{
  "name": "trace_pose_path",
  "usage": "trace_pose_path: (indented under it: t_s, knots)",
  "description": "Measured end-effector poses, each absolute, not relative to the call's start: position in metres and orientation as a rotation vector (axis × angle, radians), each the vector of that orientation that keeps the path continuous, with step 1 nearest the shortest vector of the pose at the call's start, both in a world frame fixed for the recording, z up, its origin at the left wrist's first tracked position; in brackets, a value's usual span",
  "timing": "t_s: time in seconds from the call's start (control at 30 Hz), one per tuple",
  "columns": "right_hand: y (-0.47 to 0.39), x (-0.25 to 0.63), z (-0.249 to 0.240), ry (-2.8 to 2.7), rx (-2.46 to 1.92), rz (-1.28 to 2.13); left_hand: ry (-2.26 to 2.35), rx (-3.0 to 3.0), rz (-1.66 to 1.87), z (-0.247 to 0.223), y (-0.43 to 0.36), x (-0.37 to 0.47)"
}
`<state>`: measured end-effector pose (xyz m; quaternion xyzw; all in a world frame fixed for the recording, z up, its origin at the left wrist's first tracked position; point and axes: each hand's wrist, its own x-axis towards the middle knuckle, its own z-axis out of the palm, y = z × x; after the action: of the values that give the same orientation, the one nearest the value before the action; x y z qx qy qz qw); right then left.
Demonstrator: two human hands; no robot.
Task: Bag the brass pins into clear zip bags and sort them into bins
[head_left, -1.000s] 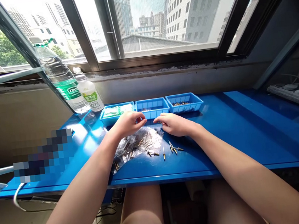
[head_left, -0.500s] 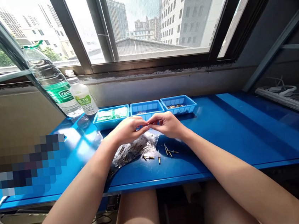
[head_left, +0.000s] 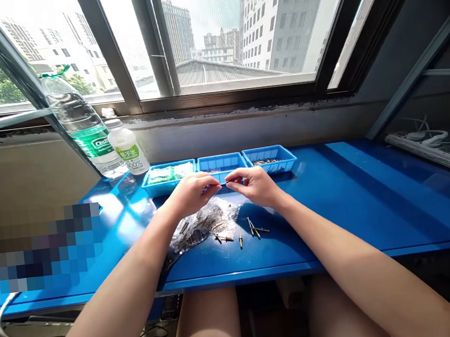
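My left hand (head_left: 195, 193) and my right hand (head_left: 253, 186) face each other above the table, each with thumb and finger pinched. A thin metal rivet (head_left: 223, 184) spans the small gap between them, its ends covered by the fingertips. Beneath my left hand lies a clear plastic bag (head_left: 210, 219) full of small metal pieces. Several loose blind rivets (head_left: 254, 228) with brass-coloured bodies and thin pins lie in front of the bag, along with a single rivet (head_left: 240, 238) pointing toward me.
Beyond my hands stand three blue trays: one with green-and-white packets (head_left: 169, 173), a middle tray (head_left: 221, 161) with a few small parts, and a right tray (head_left: 290, 160) of rivets. Two bottles (head_left: 130, 151) stand back left. A power strip (head_left: 432, 149) lies far right.
My fingertips have moved slightly apart, so the thin rivet now shows between them. The bag and loose rivets lie as before; the view has shifted a little.
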<state>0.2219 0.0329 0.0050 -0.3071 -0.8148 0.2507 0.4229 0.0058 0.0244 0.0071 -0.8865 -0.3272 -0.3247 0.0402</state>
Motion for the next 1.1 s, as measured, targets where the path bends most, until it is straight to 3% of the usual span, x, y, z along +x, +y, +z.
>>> trace_pose_path:
  t_s: [0.63,1.1]
  knots:
    - [0.039,0.229,0.005,-2.079,-0.795,0.434,-1.026,-2.610,-1.043,0.010,0.023,0.006]
    - [0.073,0.270,0.005,-1.478,-1.437,0.067,-1.213,-2.530,-1.114,0.009,0.026,-0.004]
